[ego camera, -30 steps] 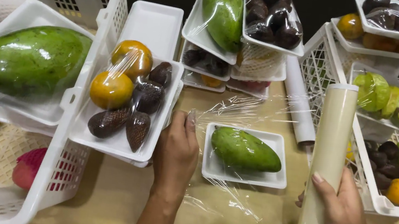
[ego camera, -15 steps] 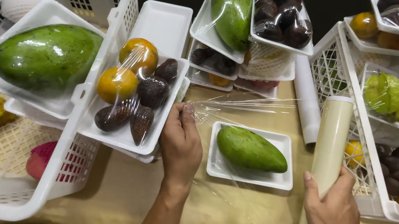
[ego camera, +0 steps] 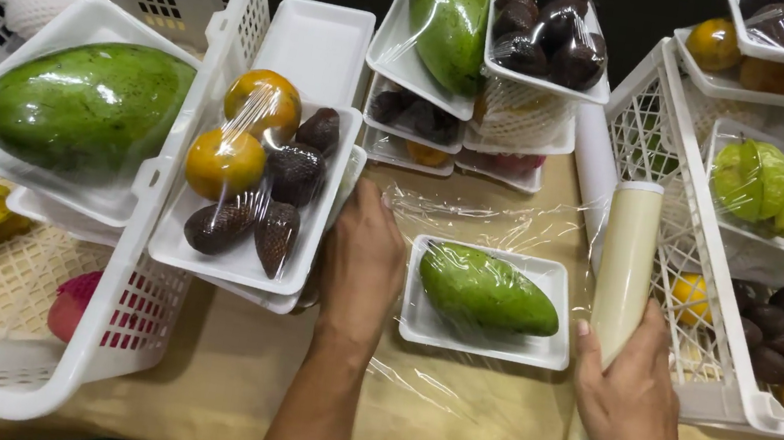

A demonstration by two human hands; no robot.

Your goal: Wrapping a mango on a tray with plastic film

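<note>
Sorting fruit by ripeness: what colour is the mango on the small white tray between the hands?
Green all over, in the head view: the green mango on its white foam tray.

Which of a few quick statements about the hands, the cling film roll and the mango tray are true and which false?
1. The right hand holds the cling film roll. True.
2. The tray between the hands holds two oranges. False: it holds one green mango.
3. The left hand lies left of that tray. True.
4. The roll lies inside a white basket. False: it stands outside, beside the right-side basket.
</note>
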